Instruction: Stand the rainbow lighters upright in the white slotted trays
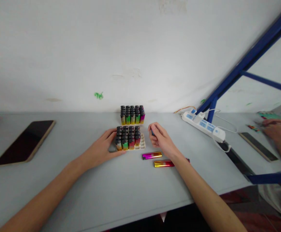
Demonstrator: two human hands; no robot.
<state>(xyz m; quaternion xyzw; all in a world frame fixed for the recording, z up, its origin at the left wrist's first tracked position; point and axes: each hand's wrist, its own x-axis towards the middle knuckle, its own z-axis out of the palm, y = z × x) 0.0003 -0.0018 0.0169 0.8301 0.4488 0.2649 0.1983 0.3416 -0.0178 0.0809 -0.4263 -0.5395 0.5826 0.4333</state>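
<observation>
A white tray (142, 142) holds several upright lighters (125, 144) with black tops and shiny coloured bodies; slots at its right side show bare. My left hand (106, 144) curls around the tray's left end, fingers behind the lighters and thumb along the front edge. To the right of the tray, my right hand (160, 138) is closed above the table. A dark tip pokes out between its thumb and fingers, apparently a lighter mostly hidden in the grip. Beneath that hand lie a purple and gold lighter (152, 155) and a gold and red lighter (164, 163), partly covered by my forearm.
A second block of upright lighters (132, 115) stands behind, near the wall. A dark phone (25, 141) lies left. At right are a white power strip (203, 125) with cables and a blue metal frame (227, 83). Beyond it, another person's hands (277, 129) work near another phone (258, 146).
</observation>
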